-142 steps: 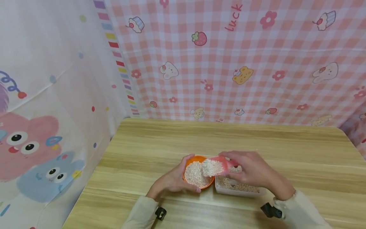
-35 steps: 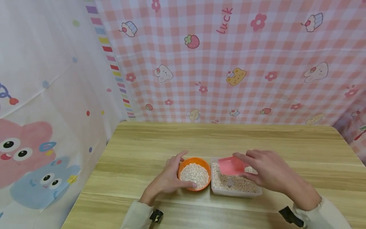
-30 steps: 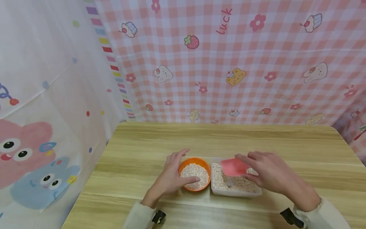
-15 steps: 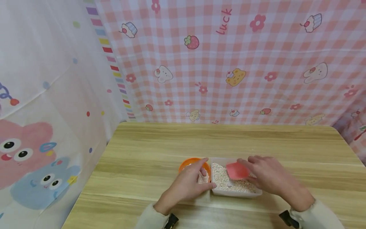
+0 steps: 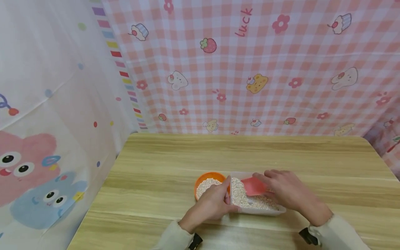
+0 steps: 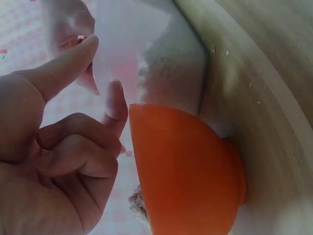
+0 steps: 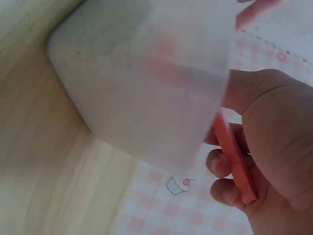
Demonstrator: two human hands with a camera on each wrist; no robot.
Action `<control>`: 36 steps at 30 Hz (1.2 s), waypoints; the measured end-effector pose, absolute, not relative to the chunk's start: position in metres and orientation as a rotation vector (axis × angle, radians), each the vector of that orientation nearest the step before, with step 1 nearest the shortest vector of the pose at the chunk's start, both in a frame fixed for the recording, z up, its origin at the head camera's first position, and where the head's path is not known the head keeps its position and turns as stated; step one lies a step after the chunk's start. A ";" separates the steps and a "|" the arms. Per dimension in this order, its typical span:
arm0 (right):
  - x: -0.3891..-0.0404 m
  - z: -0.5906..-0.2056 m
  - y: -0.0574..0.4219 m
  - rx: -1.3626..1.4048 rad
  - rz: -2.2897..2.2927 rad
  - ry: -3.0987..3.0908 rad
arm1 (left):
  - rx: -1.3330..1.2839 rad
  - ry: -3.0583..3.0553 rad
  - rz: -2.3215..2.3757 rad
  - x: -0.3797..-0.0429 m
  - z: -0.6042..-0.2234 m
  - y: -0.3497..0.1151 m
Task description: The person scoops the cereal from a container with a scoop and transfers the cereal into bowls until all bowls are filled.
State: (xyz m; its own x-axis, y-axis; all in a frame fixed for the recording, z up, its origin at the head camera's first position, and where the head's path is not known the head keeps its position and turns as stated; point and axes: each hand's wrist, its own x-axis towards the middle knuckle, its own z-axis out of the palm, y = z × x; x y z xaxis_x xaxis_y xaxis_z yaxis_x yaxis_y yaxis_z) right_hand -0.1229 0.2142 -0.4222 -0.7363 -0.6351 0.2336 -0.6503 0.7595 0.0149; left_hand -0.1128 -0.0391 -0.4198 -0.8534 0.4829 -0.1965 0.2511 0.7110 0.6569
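My right hand (image 5: 289,191) holds a pink-red scoop (image 5: 253,186) by its handle, with the scoop's head down in a translucent plastic container (image 5: 265,211) of pale, oat-like flakes (image 5: 239,194). In the right wrist view the fingers wrap the handle (image 7: 234,159). My left hand (image 5: 210,203) grips the container's left end, thumb at the near corner and index finger at the rim; its other fingers are curled. Under and behind that hand stands an orange bowl (image 5: 215,175) holding similar flakes (image 5: 206,185). The left wrist view shows the bowl (image 6: 190,171) beside the container's wall (image 6: 146,54).
Everything stands on a wood-grain table (image 5: 175,156). A few loose flakes (image 6: 227,53) lie on it near the container. A pink checked cloth (image 5: 193,97) hangs behind the table, and a white printed cloth (image 5: 72,139) hangs at the left.
The right hand moved from over the bowl, where the scoop carried flakes, back to the container and lowered the scoop in. The left hand left the bowl and moved right to the container.
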 end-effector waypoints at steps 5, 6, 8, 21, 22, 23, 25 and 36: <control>-0.125 -0.427 0.213 1.039 0.130 -2.702 | 0.542 2.553 0.910 -0.114 -0.421 -0.038; -0.126 -0.428 0.213 1.046 0.141 -2.699 | 0.540 2.552 0.912 -0.115 -0.421 -0.038; -0.127 -0.429 0.213 1.062 0.165 -2.693 | 0.539 2.550 0.912 -0.115 -0.421 -0.038; -0.131 -0.434 0.213 1.112 0.323 -2.812 | 0.541 2.561 0.882 -0.115 -0.425 -0.037; -0.131 -0.434 0.213 1.117 0.330 -2.828 | 0.544 2.561 0.882 -0.115 -0.425 -0.037; -0.131 -0.434 0.212 1.123 0.338 -2.841 | 0.543 2.557 0.884 -0.115 -0.425 -0.037; -0.132 -0.434 0.212 1.136 0.361 -2.880 | 0.545 2.554 0.885 -0.115 -0.425 -0.037; -0.137 -0.428 0.207 1.202 0.590 -3.023 | 0.588 2.556 0.893 -0.116 -0.424 -0.038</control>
